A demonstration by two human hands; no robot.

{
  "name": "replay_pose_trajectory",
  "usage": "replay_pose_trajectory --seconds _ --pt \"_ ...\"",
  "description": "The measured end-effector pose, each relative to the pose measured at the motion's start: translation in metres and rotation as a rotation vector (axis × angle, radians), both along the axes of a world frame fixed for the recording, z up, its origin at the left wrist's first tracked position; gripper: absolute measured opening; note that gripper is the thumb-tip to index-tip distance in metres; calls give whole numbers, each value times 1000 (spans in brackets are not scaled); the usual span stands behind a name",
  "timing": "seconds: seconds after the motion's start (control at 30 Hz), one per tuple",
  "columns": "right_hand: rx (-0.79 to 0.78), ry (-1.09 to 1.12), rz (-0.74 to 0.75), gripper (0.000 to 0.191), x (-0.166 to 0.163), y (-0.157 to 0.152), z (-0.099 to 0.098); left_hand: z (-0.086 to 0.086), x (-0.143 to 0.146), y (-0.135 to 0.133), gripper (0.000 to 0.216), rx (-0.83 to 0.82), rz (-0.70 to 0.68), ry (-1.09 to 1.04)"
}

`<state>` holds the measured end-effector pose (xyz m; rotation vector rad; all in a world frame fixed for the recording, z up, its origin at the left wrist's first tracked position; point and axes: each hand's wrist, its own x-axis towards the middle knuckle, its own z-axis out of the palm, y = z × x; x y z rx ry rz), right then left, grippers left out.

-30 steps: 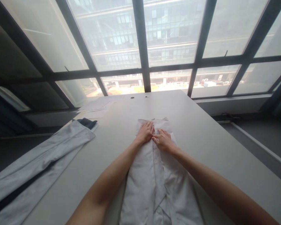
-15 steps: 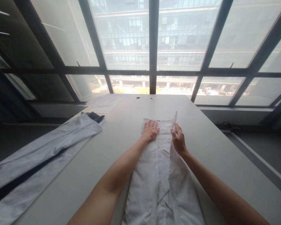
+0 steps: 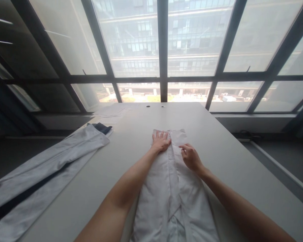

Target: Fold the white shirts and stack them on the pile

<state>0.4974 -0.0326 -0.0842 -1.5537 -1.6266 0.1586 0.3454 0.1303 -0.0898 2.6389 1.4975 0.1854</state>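
Note:
A white buttoned garment (image 3: 159, 188) lies lengthwise down the table, its side panels folded in toward the middle. A button shows low on its front, and its bottom edge runs past the frame. My left hand (image 3: 162, 141) rests flat near the garment's far end, fingers spread. My right hand (image 3: 191, 156) is over the folded right panel, index finger stretched to the left and the other fingers loosely bent. No cloth shows between its fingers. Whether its fingertips touch the fabric is hard to make out.
On the left side of the white table (image 3: 237, 178) lies another light garment (image 3: 65, 159) with a dark strip along it and dark cloth at its end. Paper sheets (image 3: 109, 112) lie at the far left. Window frames (image 3: 163, 53) stand beyond the table.
The right panel's far corner, raised beside my right hand before, now lies folded flat. My right hand has let go of it and drawn slightly nearer to me. My left hand stays in place.

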Motion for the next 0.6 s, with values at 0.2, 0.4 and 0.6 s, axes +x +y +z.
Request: replay_pose_trajectory --seconds 0.2,0.4,0.6 --pt "-11 79 128 31 4 -9 -6 -1 3 13 68 -20 13 -14" --pt "99 260 -47 32 16 -1 -10 -3 5 29 66 -29 18 -76" --pt "35 458 -20 40 24 5 -19 9 8 37 49 -25 13 -194"
